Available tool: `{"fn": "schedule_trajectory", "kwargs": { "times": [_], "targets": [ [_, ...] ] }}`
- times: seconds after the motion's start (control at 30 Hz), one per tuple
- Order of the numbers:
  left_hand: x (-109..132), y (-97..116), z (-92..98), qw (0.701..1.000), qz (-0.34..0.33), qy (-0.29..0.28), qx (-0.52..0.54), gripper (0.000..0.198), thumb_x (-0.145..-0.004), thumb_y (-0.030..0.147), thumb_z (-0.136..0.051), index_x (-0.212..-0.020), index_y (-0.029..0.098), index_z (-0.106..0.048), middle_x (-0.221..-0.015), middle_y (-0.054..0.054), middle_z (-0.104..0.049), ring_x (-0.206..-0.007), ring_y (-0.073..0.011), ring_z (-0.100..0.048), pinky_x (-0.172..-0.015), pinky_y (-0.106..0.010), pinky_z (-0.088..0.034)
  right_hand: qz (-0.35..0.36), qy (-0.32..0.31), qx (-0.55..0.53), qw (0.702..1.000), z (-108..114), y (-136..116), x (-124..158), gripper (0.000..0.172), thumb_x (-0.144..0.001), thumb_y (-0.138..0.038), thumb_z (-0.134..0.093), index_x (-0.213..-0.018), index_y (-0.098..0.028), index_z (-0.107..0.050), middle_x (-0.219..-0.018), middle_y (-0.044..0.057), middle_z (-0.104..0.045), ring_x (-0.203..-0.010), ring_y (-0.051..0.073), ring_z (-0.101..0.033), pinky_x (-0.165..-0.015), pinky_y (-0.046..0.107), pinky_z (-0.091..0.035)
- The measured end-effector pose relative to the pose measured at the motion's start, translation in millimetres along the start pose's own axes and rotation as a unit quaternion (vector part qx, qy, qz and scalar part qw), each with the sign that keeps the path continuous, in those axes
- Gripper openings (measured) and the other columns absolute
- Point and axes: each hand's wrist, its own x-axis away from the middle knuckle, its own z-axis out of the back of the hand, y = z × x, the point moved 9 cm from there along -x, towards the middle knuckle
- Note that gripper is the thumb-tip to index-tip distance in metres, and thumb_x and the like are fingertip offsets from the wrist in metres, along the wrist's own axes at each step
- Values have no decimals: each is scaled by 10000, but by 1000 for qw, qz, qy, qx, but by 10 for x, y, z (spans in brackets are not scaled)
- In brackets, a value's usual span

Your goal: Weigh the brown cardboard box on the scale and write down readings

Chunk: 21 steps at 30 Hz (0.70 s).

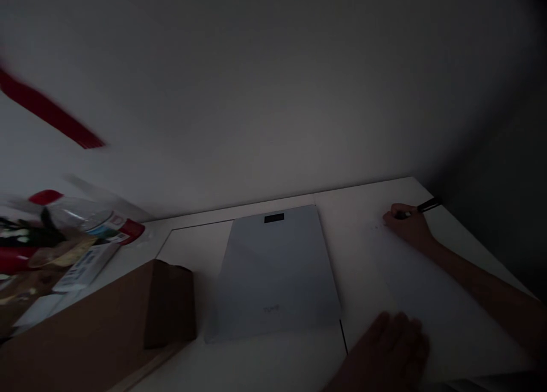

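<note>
Head view, dim: right hand [408,224] grips a pen [421,208], apparently writing on the table [376,266]; left hand [387,352] flat, fingers loosely spread; next stroke needs steady pressure.

I seem to be in a dim home room: a white table [367,249] against a bare wall, carrying a bathroom scale [276,272], a cardboard box [106,318] and plastic bottles [92,218].

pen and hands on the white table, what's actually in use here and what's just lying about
In use: right hand gripping black pen; left hand flat on white table.
Lying about: grey scale, cardboard box, plastic bottle.
</note>
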Motion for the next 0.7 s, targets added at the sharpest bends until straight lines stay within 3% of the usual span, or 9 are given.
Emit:
{"fn": "schedule_trajectory", "kwargs": {
  "times": [0.2, 0.3, 0.4, 0.5, 0.7],
  "targets": [
    [-5, 1, -21, 1000, -2, -23, 3, 548, -1024, 463, -339, -1456, 159, -487, -1574, -52, -430, -1390, -225, -421, -1159, -361, -327, 13, 16, 22, 1000, 78, -33, -23, 289, -761, -434, -550, -578, -249, -423, -569, -5, -460, -570, 175, -494, -552, 292, -416],
    [-27, -17, 23, 1000, 0, -16, -6, 493, -1033, 412, -343, -1426, 178, -527, -1555, -38, -457, -1383, -214, -422, -1169, -355, -303, 50, 12, 32, 998, 84, -105, -34, 243, -819, -481, -572, -780, -241, -569, -729, 32, -595, -672, 211, -577, -620, 319, -476],
    [-61, -36, 66, 1000, 0, -17, 0, 448, -1042, 375, -333, -1368, 195, -584, -1512, -26, -503, -1351, -199, -446, -1154, -341, -307, 110, -32, 45, 992, -3, -188, -29, 263, -828, -432, -552, -984, -235, -631, -969, 96, -655, -842, 260, -632, -758, 388, -526],
    [-90, -44, 95, 999, -8, -33, 14, 503, -1041, 435, -312, -1382, 165, -566, -1508, -48, -497, -1337, -208, -455, -1156, -343, -305, 173, -92, 63, 979, -141, -226, 2, 252, -833, -335, -472, -958, -239, -669, -1040, 119, -648, -992, 291, -624, -880, 441, -521],
    [-94, -63, 199, 999, -7, -34, -11, 461, -1045, 349, -315, -1379, 162, -572, -1502, -65, -504, -1323, -196, -486, -1152, -341, -310, 246, -152, 111, 951, -298, -168, 42, 341, -884, -292, -407, -977, -226, -729, -1009, 122, -631, -952, 287, -611, -839, 455, -531]
  ]
}}
